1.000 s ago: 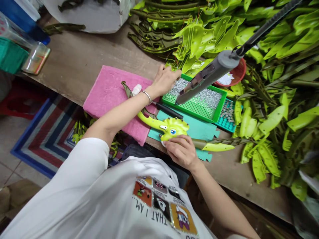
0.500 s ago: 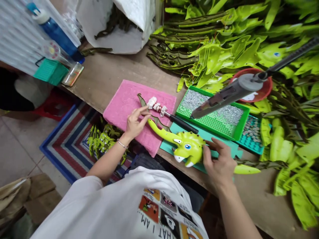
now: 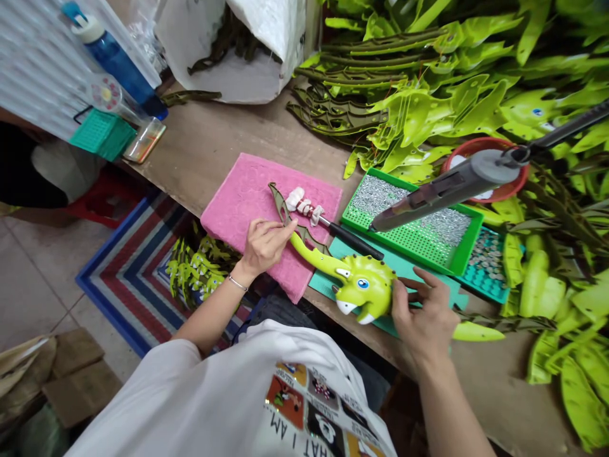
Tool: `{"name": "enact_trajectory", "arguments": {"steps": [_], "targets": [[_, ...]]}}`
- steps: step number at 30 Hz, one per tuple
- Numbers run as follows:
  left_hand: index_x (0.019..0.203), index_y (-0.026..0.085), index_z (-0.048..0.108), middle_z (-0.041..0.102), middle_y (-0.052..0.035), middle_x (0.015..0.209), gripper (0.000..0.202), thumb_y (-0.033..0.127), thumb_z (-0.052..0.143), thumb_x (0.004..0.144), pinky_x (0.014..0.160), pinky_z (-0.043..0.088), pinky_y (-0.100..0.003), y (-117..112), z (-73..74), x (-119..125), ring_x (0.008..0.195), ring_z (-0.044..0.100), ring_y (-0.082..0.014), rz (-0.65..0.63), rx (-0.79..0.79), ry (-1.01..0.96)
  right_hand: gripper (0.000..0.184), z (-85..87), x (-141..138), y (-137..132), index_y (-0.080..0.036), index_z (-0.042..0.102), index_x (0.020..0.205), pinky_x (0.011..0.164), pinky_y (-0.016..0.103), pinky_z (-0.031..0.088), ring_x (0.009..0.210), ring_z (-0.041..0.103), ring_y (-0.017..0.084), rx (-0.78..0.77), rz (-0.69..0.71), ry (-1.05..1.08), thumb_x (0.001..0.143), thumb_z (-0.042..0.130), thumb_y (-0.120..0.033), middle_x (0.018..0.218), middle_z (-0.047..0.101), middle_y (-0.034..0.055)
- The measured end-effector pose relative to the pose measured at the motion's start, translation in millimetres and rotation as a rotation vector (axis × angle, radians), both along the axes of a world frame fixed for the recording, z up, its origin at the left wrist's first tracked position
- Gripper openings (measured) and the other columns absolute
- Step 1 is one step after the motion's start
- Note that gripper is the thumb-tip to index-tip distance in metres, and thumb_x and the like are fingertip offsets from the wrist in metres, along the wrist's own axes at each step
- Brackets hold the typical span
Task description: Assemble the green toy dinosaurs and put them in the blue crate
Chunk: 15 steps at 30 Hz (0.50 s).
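A lime-green toy dinosaur head (image 3: 366, 289) with a blue eye and white horns lies on a teal foam mat (image 3: 380, 261). Its long neck (image 3: 314, 254) runs up to an olive spiked plastic piece (image 3: 285, 206) on a pink towel (image 3: 271, 216). My left hand (image 3: 266, 246) sits curled on the neck. My right hand (image 3: 423, 314) has its spread fingertips and thumb against the back of the head. Next to the neck lies a black-handled tool (image 3: 354, 241) with white wrapping (image 3: 302, 204). A hanging grey power tool (image 3: 451, 190) points over a green tray of silver screws (image 3: 409, 222).
Heaps of lime and olive plastic parts (image 3: 419, 108) cover the wooden bench (image 3: 223, 133) at the back and right. A red basket (image 3: 485, 168), a teal tray (image 3: 485, 263), a white sack (image 3: 233, 51) and a blue bottle (image 3: 117, 66) stand around. A striped rug (image 3: 124, 285) lies below.
My left hand has moved from the green tray's edge to the toy's neck. My right hand has shifted from the head's top to its back. The view has turned.
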State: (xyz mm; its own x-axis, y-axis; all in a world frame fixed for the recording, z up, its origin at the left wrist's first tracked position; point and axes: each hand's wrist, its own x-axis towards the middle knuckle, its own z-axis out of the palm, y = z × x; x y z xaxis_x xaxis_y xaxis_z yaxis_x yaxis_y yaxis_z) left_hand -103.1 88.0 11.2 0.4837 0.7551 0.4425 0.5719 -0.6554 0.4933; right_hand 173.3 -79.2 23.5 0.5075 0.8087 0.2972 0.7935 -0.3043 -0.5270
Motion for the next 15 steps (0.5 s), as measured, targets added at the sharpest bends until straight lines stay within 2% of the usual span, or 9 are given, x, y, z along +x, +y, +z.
{"name": "enact_trajectory", "arguments": {"steps": [2,3,5,6,8,10,11,13,15], "targets": [[0.131,0.024,0.061,0.076,-0.0095,0.111,0.036,0.031,0.054,0.097,0.105,0.039,-0.044,-10,0.4,6,0.114,0.065,-0.0243,0.077,-0.127,-0.161,0.038,0.9,0,-1,-0.014,0.061,0.113,0.045,0.028,0.044,0.049,0.061,0.015,-0.019,-0.011,0.031,0.087,0.059,-0.042,0.085,0.075,0.0103],[0.135,0.024,0.057,0.071,-0.0113,0.123,0.041,0.035,0.056,0.096,0.108,0.037,-0.044,-16,0.4,11,0.123,0.059,-0.025,0.148,-0.225,-0.304,0.039,2.4,0,-1,-0.014,0.06,0.113,0.046,0.028,0.045,0.05,0.062,0.016,-0.026,-0.023,0.052,0.086,0.06,-0.042,0.086,0.076,0.0105],[0.14,0.027,0.047,0.059,-0.0116,0.138,0.054,0.042,0.064,0.09,0.111,0.037,-0.042,-28,0.2,25,0.134,0.05,-0.0249,0.293,-0.489,-0.678,0.041,8.0,3,3,-0.014,0.059,0.115,0.055,0.032,0.052,0.06,0.067,0.019,-0.006,-0.046,0.1,0.084,0.062,-0.042,0.093,0.075,0.0121],[0.139,0.028,0.044,0.057,-0.0104,0.139,0.06,0.042,0.069,0.086,0.11,0.039,-0.041,-33,0.6,33,0.133,0.05,-0.0241,0.343,-0.639,-0.868,0.043,12.1,5,7,-0.016,0.059,0.116,0.064,0.037,0.056,0.071,0.07,0.022,0.033,-0.049,0.138,0.083,0.064,-0.042,0.101,0.074,0.0136],[0.133,0.028,0.044,0.062,-0.0066,0.126,0.065,0.037,0.076,0.078,0.105,0.043,-0.037,-42,2.9,47,0.12,0.058,-0.0207,0.369,-0.912,-1.154,0.049,22.4,11,23,-0.02,0.056,0.121,0.086,0.047,0.056,0.103,0.07,0.028,0.154,0.003,0.272,0.079,0.07,-0.042,0.122,0.068,0.0156],[0.122,0.025,0.048,0.065,-0.0022,0.108,0.06,0.028,0.08,0.072,0.098,0.046,-0.033,-48,7.2,59,0.102,0.063,-0.0162,0.344,-1.089,-1.293,0.062,34.0,18,47,-0.026,0.052,0.128,0.103,0.051,0.05,0.126,0.059,0.029,0.265,0.165,0.481,0.073,0.077,-0.038,0.139,0.058,0.0136],[0.117,0.024,0.05,0.064,-0.0001,0.102,0.057,0.024,0.081,0.069,0.095,0.047,-0.032,-50,9.4,63,0.094,0.063,-0.014,0.326,-1.142,-1.322,0.069,39.7,20,61,-0.03,0.05,0.13,0.106,0.049,0.048,0.131,0.056,0.027,0.293,0.274,0.591,0.069,0.081,-0.034,0.142,0.057,0.0114],[0.108,0.023,0.05,0.063,0.0032,0.095,0.055,0.018,0.083,0.064,0.089,0.048,-0.028,-55,12.3,70,0.085,0.062,-0.0108,0.296,-1.2,-1.341,0.071,50.5,24,87,-0.034,0.052,0.128,0.105,0.043,0.051,0.128,0.059,0.024,0.274,0.482,0.764,0.065,0.084,-0.026,0.132,0.063,0.0068],[0.102,0.023,0.047,0.061,0.0056,0.092,0.057,0.015,0.085,0.059,0.084,0.049,-0.026,-60,11.5,76,0.083,0.062,-0.0094,0.274,-1.217,-1.338,0.064,60.4,24,109,-0.034,0.056,0.122,0.095,0.038,0.057,0.118,0.065,0.022,0.233,0.579,0.855,0.066,0.083,-0.022,0.111,0.07,0.0024]]}}
